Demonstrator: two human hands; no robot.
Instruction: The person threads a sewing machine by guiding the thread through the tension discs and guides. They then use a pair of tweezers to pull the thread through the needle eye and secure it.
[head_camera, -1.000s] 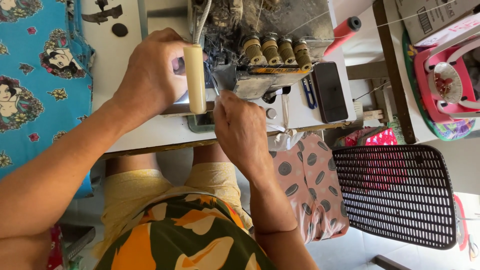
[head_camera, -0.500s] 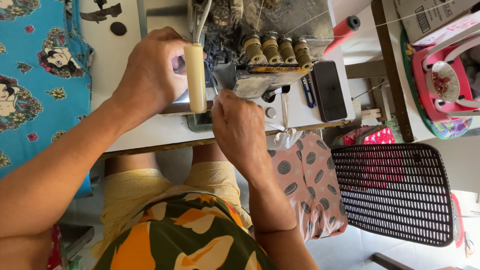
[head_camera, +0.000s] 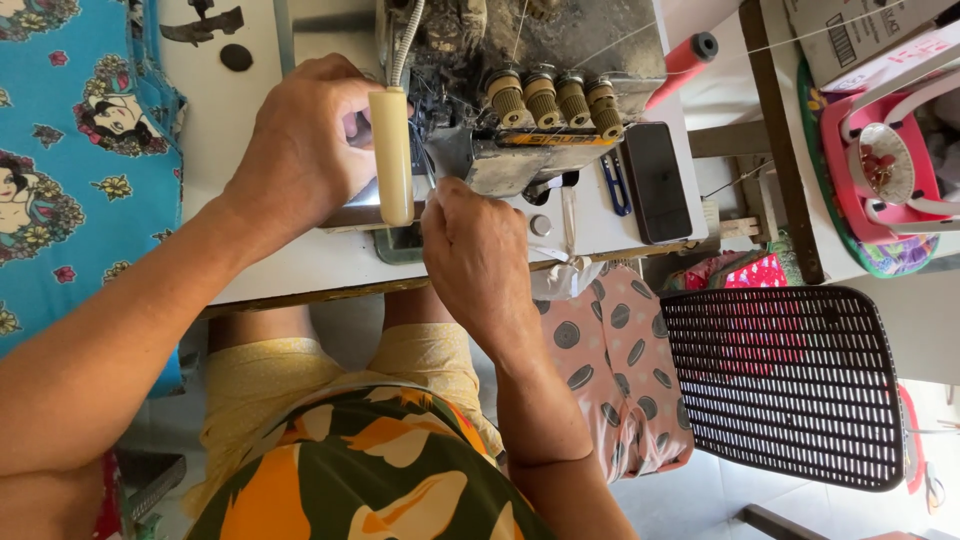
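A worn grey overlock sewing machine (head_camera: 560, 60) with several ribbed tan dials (head_camera: 556, 98) stands on a white table (head_camera: 250, 270). My left hand (head_camera: 305, 150) rests against the machine's left side, fingers curled behind a cream cylindrical lamp tube (head_camera: 392, 155). My right hand (head_camera: 478, 255) sits at the front of the machine below the needle area, fingers pinched together there; what they pinch is hidden. My lap in yellow shorts (head_camera: 290, 375) is below the table edge.
A black phone (head_camera: 657, 182) and blue thread snips (head_camera: 617, 185) lie on the table right of the machine. Blue printed fabric (head_camera: 70, 150) hangs at the left. Pink dotted cloth (head_camera: 610, 370), a black perforated basket (head_camera: 790, 385), a red thread cone (head_camera: 680, 65) and pink containers (head_camera: 880, 160) are at the right.
My right hand has shifted slightly left and up toward the needle area. My left hand stays in place by the lamp tube.
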